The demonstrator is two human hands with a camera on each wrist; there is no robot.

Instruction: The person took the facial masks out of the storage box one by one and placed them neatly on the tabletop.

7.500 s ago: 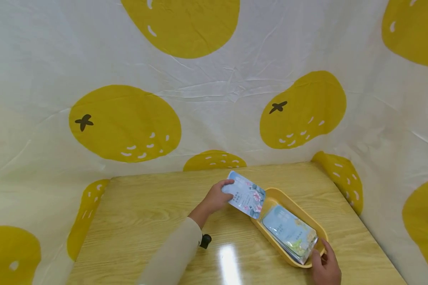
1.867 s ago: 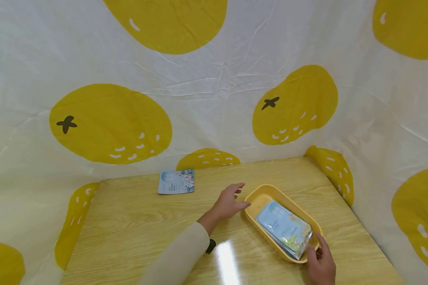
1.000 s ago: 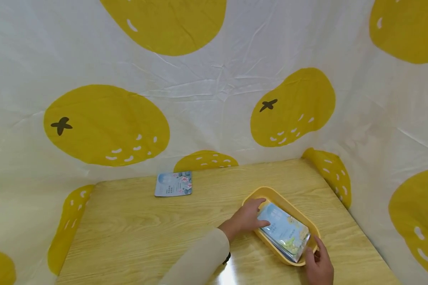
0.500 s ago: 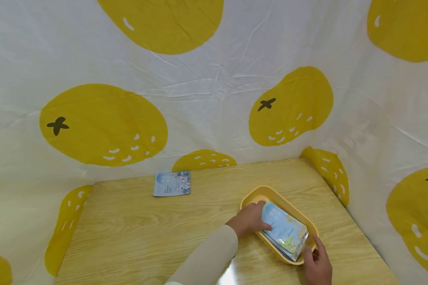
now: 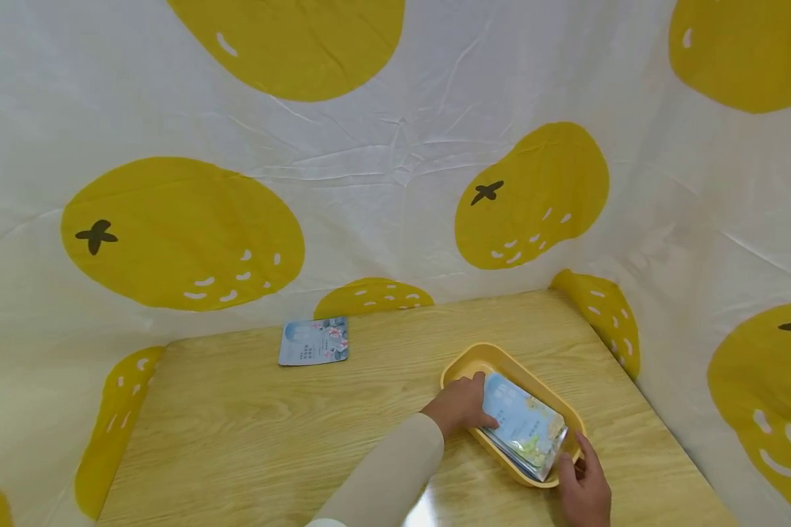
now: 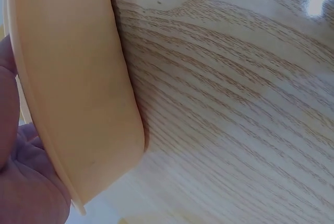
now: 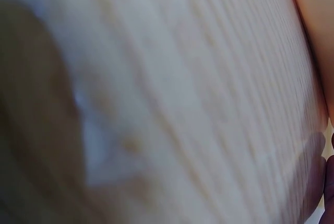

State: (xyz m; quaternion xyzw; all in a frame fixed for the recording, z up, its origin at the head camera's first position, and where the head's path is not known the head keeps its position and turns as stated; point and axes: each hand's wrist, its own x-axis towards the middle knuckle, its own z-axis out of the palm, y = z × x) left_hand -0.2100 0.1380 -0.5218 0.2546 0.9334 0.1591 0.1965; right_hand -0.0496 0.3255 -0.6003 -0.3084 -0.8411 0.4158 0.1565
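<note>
A yellow oblong tray (image 5: pixel 524 369) holds a stack of flat, glossy light-blue sachets; the top sachet (image 5: pixel 524 417) carries yellow and green pictures. My left hand (image 5: pixel 460 404) reaches over the tray's left side and grips the stack's left end, thumb at its near edge. I cannot tell how many sachets it grips. In the left wrist view the left hand (image 6: pixel 28 187) shows at the rim, with its fingertips hidden behind the tray wall (image 6: pixel 73 88). My right hand (image 5: pixel 585 489) holds the near right end of the tray, its fingers over the rim. Another blue sachet (image 5: pixel 313 342) with pink flowers lies at the back of the table.
The wooden table (image 5: pixel 250 432) has its back edge against a white cloth (image 5: pixel 362 219) printed with large yellow fruits. The cloth also hangs at both sides. My left sleeve (image 5: pixel 385 472) crosses the table's front.
The flowered sachet has gone from my left hand to the back of the table. Afterwards the left hand moved right into the tray, to the stack. My right hand stays at the rim.
</note>
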